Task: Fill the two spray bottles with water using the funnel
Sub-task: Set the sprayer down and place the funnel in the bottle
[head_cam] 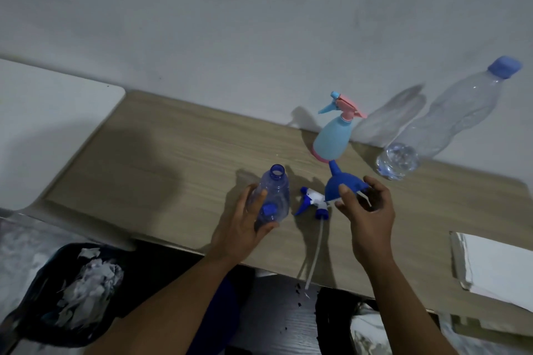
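Observation:
My left hand grips a clear blue spray bottle with its neck open, standing on the wooden table. My right hand holds a blue funnel by its wide rim, spout pointing up and away. The bottle's blue and white spray head lies on the table between my hands, its long tube trailing over the front edge. A light blue spray bottle with a pink trigger stands capped near the wall. A large clear water bottle with a blue cap stands at the right.
A white board lies at the table's left end. A stack of white paper sits at the right front edge. A dark bin with crumpled paper stands on the floor at lower left. The wall runs behind the table.

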`<control>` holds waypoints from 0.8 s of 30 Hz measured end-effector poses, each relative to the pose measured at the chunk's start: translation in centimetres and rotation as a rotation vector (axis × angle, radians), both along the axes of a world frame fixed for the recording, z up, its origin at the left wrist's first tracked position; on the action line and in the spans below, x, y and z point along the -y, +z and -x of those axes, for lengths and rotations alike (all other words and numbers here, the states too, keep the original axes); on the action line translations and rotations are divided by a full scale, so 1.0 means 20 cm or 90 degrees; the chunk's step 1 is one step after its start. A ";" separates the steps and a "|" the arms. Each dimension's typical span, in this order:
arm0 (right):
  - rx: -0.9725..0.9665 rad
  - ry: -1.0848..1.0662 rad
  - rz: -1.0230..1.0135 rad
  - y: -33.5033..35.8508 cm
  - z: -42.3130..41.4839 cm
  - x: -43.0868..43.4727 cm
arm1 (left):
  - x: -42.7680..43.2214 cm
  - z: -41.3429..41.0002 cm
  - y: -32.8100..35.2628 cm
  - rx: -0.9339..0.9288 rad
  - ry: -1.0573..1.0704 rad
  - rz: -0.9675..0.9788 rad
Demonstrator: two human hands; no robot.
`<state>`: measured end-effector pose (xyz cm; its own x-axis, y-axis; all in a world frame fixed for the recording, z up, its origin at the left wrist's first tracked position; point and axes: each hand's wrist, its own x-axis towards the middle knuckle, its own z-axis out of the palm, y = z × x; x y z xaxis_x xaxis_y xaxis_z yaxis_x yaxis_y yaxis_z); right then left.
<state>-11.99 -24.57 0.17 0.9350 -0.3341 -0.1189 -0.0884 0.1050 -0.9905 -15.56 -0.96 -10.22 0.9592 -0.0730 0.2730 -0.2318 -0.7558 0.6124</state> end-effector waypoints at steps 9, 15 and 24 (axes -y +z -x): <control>0.085 0.205 0.139 0.23 -0.02 -0.07 | -0.01 0.00 -0.03 -0.019 -0.011 0.021; 0.128 0.281 0.275 0.39 -0.09 -0.18 | -0.01 0.00 -0.03 0.004 -0.011 0.049; 0.121 0.400 0.502 0.46 -0.20 -0.32 | 0.00 0.00 -0.01 -0.006 -0.020 0.028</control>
<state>-8.05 -18.09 9.33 0.9484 0.3040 0.0899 0.2624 -0.5938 -0.7606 -15.63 -0.89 -10.51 0.9591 -0.0917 0.2678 -0.2496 -0.7204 0.6471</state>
